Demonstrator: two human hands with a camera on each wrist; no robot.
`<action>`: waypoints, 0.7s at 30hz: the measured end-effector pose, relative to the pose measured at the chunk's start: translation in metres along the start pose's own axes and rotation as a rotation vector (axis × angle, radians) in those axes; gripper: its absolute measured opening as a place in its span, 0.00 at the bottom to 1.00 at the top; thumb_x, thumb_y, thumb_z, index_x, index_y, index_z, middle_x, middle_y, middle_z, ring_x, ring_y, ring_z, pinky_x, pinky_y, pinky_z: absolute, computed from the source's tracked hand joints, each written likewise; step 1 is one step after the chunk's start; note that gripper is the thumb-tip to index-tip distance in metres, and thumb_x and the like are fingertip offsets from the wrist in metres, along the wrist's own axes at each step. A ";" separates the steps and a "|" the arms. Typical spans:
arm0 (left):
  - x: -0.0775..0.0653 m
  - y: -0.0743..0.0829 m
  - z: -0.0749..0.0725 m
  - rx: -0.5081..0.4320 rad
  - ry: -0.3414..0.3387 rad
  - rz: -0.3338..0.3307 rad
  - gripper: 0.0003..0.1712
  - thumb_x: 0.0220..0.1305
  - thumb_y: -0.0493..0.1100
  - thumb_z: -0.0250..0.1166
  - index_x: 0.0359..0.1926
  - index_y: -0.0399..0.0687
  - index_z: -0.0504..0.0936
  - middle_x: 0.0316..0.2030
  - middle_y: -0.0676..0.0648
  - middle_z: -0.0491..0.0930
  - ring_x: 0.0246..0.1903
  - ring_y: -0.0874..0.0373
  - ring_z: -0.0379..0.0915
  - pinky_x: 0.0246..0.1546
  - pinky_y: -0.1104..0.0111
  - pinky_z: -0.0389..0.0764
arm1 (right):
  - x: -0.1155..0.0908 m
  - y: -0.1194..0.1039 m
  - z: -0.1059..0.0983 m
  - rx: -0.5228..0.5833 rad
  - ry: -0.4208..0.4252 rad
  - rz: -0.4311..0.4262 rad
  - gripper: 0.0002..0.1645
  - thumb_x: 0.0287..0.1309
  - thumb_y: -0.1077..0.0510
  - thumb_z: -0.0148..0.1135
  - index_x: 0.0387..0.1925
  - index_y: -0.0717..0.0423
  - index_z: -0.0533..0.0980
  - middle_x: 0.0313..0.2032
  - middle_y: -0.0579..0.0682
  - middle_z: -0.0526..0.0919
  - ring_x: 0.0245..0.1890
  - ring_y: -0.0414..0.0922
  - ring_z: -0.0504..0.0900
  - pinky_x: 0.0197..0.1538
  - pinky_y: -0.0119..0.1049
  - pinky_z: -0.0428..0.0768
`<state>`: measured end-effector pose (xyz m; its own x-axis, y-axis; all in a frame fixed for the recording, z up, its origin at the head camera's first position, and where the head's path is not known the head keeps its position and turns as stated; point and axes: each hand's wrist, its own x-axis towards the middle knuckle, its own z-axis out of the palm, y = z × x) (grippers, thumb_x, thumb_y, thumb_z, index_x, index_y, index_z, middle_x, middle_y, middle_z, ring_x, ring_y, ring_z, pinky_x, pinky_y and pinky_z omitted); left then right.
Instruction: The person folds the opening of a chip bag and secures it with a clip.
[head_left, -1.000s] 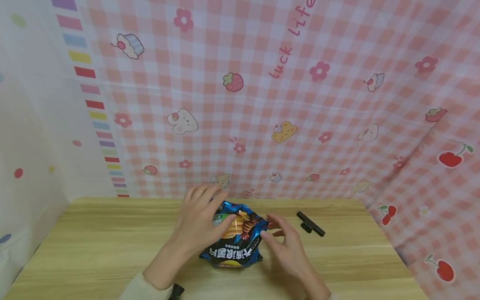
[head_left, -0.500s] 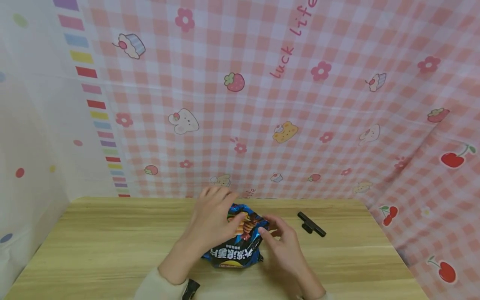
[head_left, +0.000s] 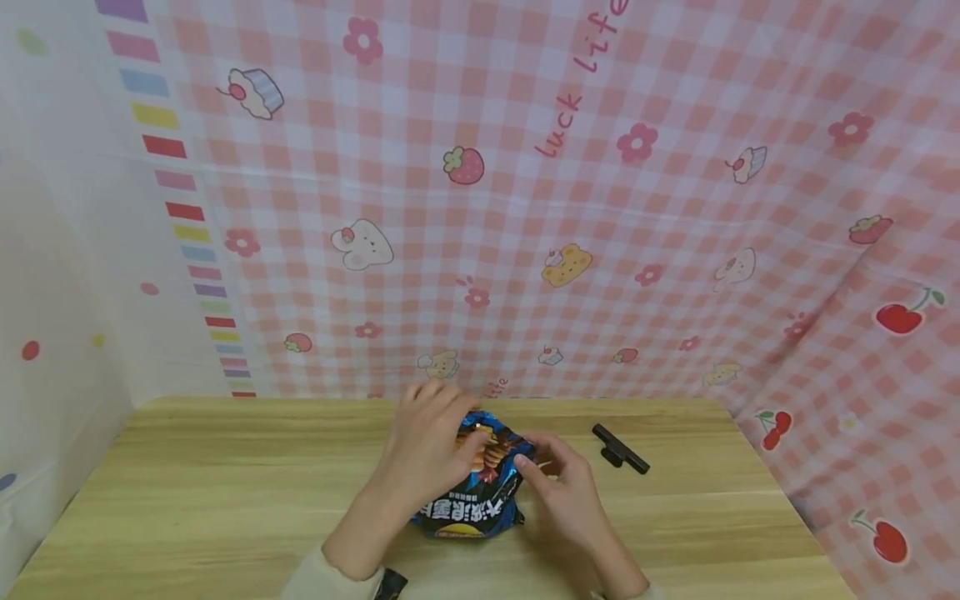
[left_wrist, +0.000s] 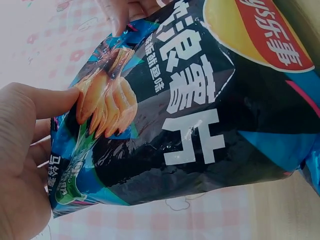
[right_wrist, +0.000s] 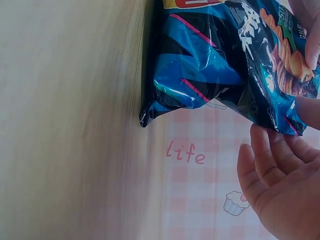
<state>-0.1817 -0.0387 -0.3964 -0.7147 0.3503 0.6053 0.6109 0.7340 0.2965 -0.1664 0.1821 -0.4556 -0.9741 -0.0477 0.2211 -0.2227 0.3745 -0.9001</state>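
A black and blue bag of potato chips [head_left: 468, 510] rests upright on the table, its printing upside down in the head view. My left hand [head_left: 427, 450] holds the upper left part. In the left wrist view the left thumb [left_wrist: 55, 101] presses on the printed front and the other fingers go behind the bag. My right hand [head_left: 566, 487] pinches the upper right corner. In the right wrist view its thumb lies on one face and its fingers [right_wrist: 265, 155] are behind the edge. The left hand covers part of the front in the head view.
On the wooden table [head_left: 225, 492], to the right of the bag, lies a small black bar with a short stub [head_left: 621, 450]. A pink checked cloth [head_left: 510, 208] hangs behind the table's far edge and along the right side.
My left hand has moved to the right along the bag and now covers more of its front. The right hand and the bag have shifted only slightly.
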 end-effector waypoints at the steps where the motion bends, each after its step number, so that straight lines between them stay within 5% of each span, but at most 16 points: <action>1: 0.000 0.000 0.000 -0.016 0.008 0.001 0.19 0.59 0.47 0.79 0.49 0.44 0.88 0.45 0.47 0.87 0.50 0.48 0.77 0.57 0.52 0.73 | 0.000 0.000 0.000 0.000 0.001 -0.002 0.13 0.66 0.61 0.71 0.51 0.55 0.85 0.41 0.47 0.87 0.42 0.45 0.83 0.50 0.36 0.81; 11: -0.002 -0.002 0.003 -0.079 0.078 0.042 0.10 0.61 0.37 0.77 0.44 0.43 0.89 0.39 0.49 0.86 0.45 0.51 0.79 0.56 0.55 0.77 | 0.000 0.004 -0.003 -0.004 0.011 0.035 0.02 0.69 0.62 0.68 0.40 0.54 0.86 0.39 0.46 0.88 0.39 0.43 0.82 0.44 0.33 0.81; 21: 0.002 -0.003 0.000 -0.124 0.086 0.045 0.06 0.61 0.32 0.76 0.39 0.42 0.90 0.34 0.51 0.86 0.38 0.55 0.79 0.48 0.61 0.81 | 0.002 0.007 -0.008 0.031 0.014 0.029 0.03 0.66 0.62 0.71 0.36 0.54 0.88 0.37 0.47 0.89 0.35 0.42 0.83 0.39 0.31 0.81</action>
<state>-0.1853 -0.0400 -0.3960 -0.6570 0.3260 0.6797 0.6827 0.6397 0.3532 -0.1697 0.1923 -0.4581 -0.9795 -0.0242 0.2002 -0.1960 0.3468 -0.9172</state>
